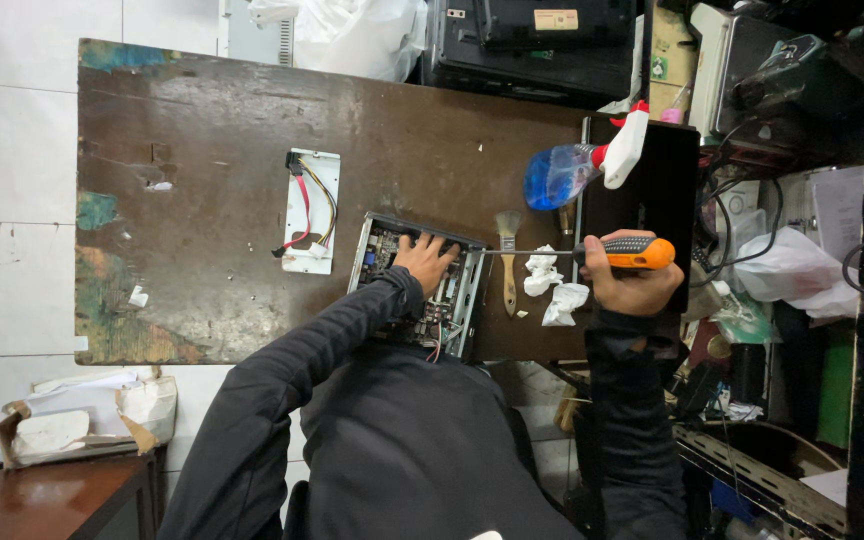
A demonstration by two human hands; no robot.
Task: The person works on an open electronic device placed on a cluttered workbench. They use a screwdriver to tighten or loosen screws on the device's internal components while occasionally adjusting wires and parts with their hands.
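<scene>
Left hand lies spread on the open computer chassis; right hand grips the orange-handled screwdriver. Best to brace the chassis firmly.

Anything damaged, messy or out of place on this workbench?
Yes. The brown table top is worn, with chipped paint along its left edge. Crumpled white tissues lie by the brush, and white scraps are scattered. The spray bottle lies on its side.

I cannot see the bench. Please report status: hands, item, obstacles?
Left hand rests inside open metal chassis. Right hand grips orange screwdriver, shaft toward chassis. Paintbrush and tissues lie between.
</scene>
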